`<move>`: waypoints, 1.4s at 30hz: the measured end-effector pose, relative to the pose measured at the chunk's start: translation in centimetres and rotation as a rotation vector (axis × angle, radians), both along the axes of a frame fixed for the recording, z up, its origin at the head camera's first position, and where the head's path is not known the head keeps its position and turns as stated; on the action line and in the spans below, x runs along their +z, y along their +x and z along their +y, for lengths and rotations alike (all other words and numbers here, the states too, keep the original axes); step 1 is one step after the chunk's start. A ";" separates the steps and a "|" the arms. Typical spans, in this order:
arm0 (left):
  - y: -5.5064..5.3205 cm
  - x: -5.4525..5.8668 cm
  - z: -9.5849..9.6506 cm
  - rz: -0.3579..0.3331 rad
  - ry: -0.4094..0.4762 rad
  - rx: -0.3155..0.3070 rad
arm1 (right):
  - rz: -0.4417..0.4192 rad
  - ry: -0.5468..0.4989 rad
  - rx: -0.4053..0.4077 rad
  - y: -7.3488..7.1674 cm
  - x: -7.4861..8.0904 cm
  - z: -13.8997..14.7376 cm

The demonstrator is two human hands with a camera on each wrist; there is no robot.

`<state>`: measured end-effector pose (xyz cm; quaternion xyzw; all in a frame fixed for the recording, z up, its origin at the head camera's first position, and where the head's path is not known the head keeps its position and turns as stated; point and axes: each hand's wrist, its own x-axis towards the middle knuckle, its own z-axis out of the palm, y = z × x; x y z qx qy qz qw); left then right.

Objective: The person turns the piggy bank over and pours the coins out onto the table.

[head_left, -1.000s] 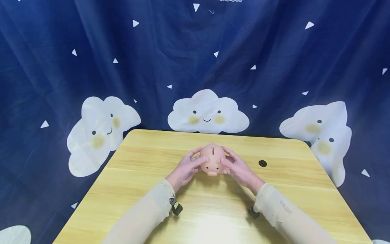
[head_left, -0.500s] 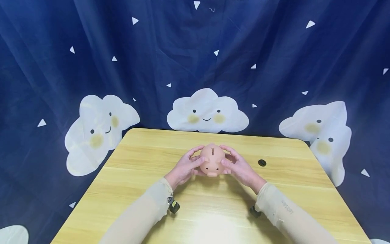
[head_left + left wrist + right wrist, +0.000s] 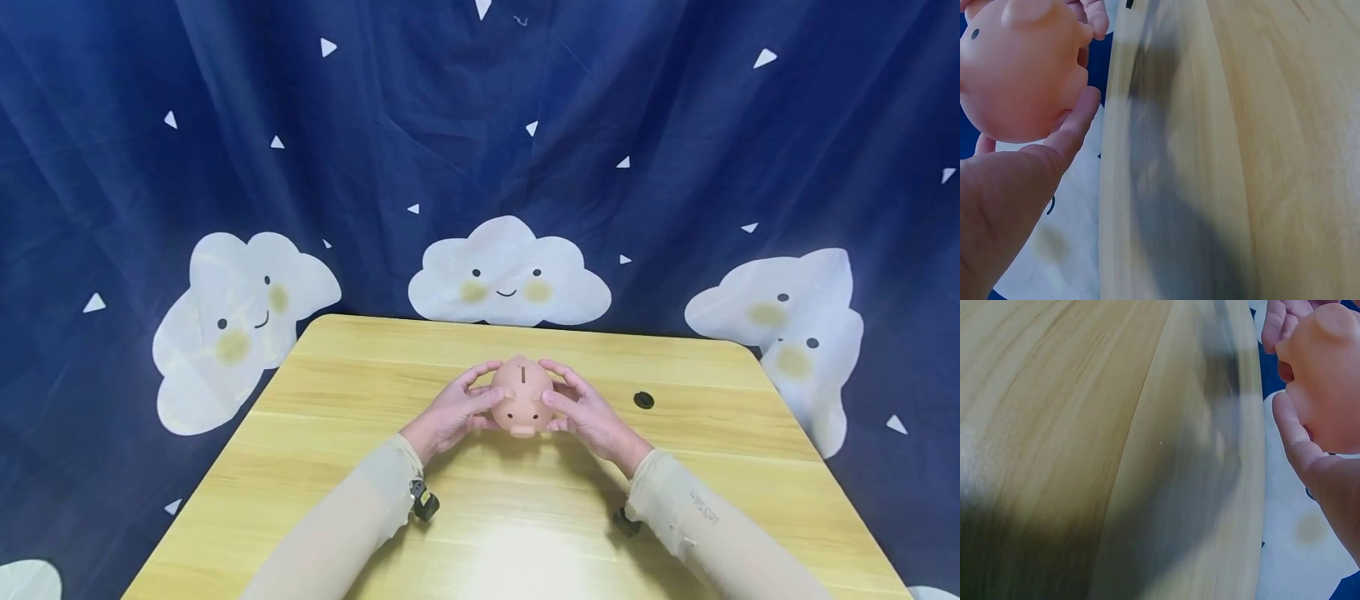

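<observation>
A pink piggy bank [image 3: 522, 393] is in the middle of the head view, its snout toward me and its coin slot upward. On its left side my left hand [image 3: 459, 410] grips it, the thumb near its ear. From the other side my right hand [image 3: 595, 415] holds it in the same way. Both wrist views show the piggy bank [image 3: 1019, 78] apart from the tabletop, with a shadow on the wood. Its underside and most of the far fingers are hidden in the head view. To the right lies a small round black cap [image 3: 643, 400].
The wooden table [image 3: 337, 433] has rounded far corners and a bright glare near its front. Behind it hangs a dark blue curtain [image 3: 465, 108] with white clouds and triangles. A small black device [image 3: 425, 502] is strapped at the left wrist.
Both hands keep their hold, and the piggy bank has come very slightly lower in the head view. The head view itself has shifted a little. The black cap stays on the table.
</observation>
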<state>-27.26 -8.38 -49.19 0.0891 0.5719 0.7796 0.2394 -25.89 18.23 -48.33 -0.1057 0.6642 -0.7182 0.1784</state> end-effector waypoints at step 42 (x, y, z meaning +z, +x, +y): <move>0.5 6.7 1.0 0.185 -0.029 0.022 | 0.177 -0.077 0.038 0.9 6.4 0.9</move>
